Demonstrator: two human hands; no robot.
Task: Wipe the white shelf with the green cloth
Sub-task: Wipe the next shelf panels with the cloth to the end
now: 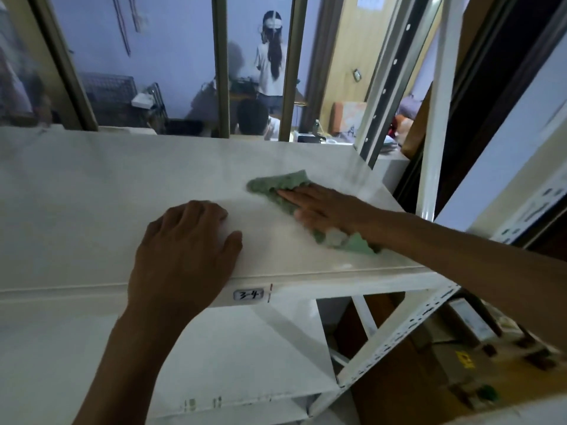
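The white shelf (pixel 92 194) fills the middle of the view, its front edge carrying a small "3-4" label. A crumpled green cloth (pixel 276 182) lies on the shelf's right part. My right hand (pixel 322 207) presses flat on the cloth with straight fingers, covering its middle; cloth shows beyond the fingertips and under the wrist. My left hand (pixel 187 250) rests on the bare shelf near the front edge, left of the cloth, fingers bent at the knuckles, holding nothing.
White perforated uprights (pixel 435 118) stand at the shelf's right end, with a diagonal brace (pixel 395 332) below. A lower white shelf (pixel 214 357) sits underneath. Behind is a glass partition with metal bars (pixel 221 65); people are seen beyond it.
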